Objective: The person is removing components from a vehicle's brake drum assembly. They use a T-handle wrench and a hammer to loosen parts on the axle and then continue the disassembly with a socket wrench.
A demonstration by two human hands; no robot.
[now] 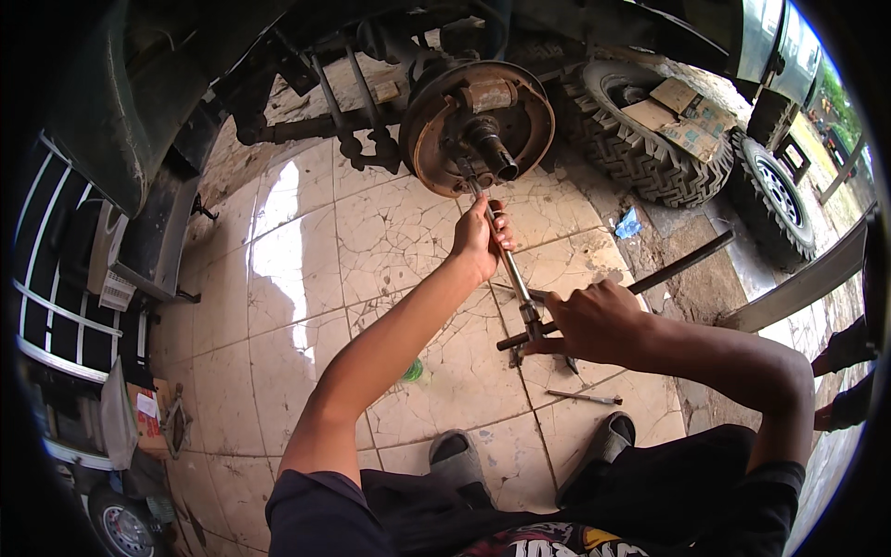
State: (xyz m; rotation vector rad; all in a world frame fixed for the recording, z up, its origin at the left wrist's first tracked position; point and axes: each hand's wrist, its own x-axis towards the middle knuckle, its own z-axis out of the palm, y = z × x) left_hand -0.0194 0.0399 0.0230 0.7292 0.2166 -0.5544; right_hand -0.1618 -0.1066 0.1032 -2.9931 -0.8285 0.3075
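A rusty wheel hub assembly (540, 121) faces me, with a bare spindle (490, 148) sticking out of its middle. A long steel socket extension bar (509, 263) runs from the lower part of the hub back toward me. My left hand (481, 241) is closed around this bar close to the hub. At the bar's near end a dark cross handle (682, 264) passes through its head and slants off to the upper right. My right hand (601, 320) is closed over that handle beside the joint. The socket end at the hub is partly hidden.
On the cracked tile floor (385, 237) lie a thin metal tool (585, 397), a green object (413, 369) and a blue wrapper (628, 223). Cardboard (682, 116) rests on a big tyre (650, 176); another wheel (778, 190) leans nearby. Metal racking (65, 316) stands left.
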